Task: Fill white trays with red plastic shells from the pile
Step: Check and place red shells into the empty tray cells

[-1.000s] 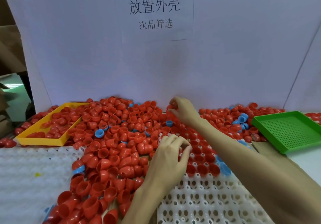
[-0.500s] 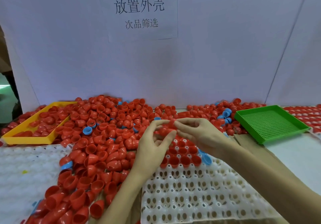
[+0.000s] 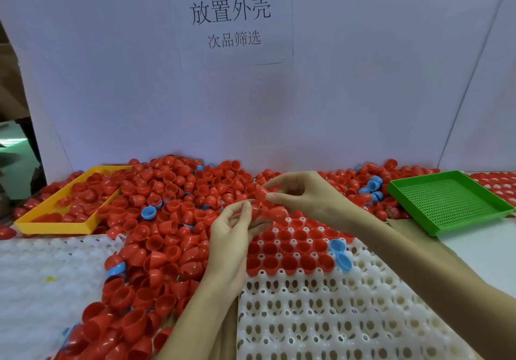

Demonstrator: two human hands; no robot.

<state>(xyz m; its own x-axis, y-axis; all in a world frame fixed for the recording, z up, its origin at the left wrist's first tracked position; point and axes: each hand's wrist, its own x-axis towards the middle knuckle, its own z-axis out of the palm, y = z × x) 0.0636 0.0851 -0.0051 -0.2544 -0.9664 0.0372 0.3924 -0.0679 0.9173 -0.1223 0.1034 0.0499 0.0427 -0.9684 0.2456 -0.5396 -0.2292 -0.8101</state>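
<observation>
A big pile of red plastic shells (image 3: 167, 220) covers the table's left and back. A white tray (image 3: 321, 317) with round pockets lies in front of me; its far rows hold several red shells (image 3: 287, 250). My right hand (image 3: 304, 197) pinches a red shell (image 3: 261, 193) between thumb and fingers, above the tray's far edge. Just below it, my left hand (image 3: 234, 228) has its fingers curled round another red shell (image 3: 255, 210); most of that shell is hidden.
A yellow tray (image 3: 55, 227) with red shells sits at the far left, a green perforated tray (image 3: 446, 200) at the right. Blue shells (image 3: 340, 253) lie on the white tray's right side and in the pile. Another white tray (image 3: 42, 290) lies at left. A white board stands behind.
My right hand came back from the far pile with a shell and met the left hand above the tray. Both hands lifted slightly and now hold shells close together.
</observation>
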